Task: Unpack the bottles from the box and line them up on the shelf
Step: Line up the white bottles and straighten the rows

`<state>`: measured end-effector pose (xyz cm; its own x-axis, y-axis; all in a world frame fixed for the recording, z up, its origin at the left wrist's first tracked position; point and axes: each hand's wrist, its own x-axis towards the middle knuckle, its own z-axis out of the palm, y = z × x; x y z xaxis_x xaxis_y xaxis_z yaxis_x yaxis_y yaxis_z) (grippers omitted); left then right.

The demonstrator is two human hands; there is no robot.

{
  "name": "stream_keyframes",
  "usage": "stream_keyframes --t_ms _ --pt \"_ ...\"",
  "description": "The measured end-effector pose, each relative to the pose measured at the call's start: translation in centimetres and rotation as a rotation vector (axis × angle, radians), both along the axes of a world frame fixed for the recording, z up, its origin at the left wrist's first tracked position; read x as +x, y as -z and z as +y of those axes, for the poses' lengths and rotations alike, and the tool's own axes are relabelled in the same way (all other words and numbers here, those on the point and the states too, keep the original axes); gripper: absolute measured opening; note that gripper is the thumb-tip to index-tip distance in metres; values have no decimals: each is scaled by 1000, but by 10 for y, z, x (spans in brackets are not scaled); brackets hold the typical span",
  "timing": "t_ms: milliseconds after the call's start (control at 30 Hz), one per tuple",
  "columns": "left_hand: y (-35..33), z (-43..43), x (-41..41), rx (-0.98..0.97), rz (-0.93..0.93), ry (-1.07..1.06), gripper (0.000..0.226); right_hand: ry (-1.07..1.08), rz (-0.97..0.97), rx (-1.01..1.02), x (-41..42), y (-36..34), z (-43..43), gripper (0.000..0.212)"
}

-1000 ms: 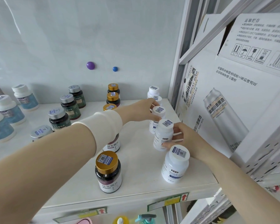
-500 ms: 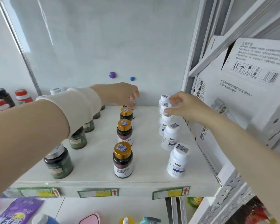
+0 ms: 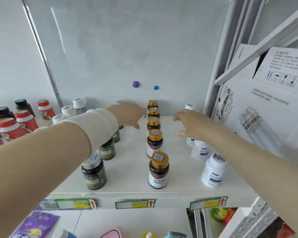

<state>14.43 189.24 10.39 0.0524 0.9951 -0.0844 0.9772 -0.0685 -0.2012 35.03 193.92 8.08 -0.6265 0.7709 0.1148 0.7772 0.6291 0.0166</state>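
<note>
The left hand (image 3: pixel 127 115) and right hand (image 3: pixel 192 125) have loose fingers and hold nothing, one each side of 5 gold-top bottles (image 3: pixel 154 143) on the shelf (image 3: pixel 131 169).

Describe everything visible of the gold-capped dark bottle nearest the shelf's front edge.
The gold-capped dark brown bottle stands upright and closed, frontmost in a row of five alike on the white shelf. A blue-and-white sticker sits on its cap; a white label wraps the lower body. It looks glossy. Only the shelf touches it.
</note>
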Motion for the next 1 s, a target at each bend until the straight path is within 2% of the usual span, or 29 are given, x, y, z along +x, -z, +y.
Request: stream_keyframes --t_ms 133,233,333,500,733,867,1000 --pt "13 14 -4 16 -288 48 49 46 206 -114 -10 11 -7 56" --pt "27 27 -9 21 -528 24 51 98 445 -278 -14 28 -16 62" --pt "40 38 -13 -7 -701 -6 59 143 565 -419 -19 45 -21 66" --pt "51 53 -14 -24 -732 8 66 187 655 -568 -30 63 -21 69" --pt "59 66 -10 -20 -700 19 60 183 831 -692 -35 79 -17 55" --pt "60 67 -8 -6 -712 14 52 140 864 -684 -38 90 -15 44" --pt "57 67 -11 -52 -764 12 49 138 888 -659 -38 95 -13 43"
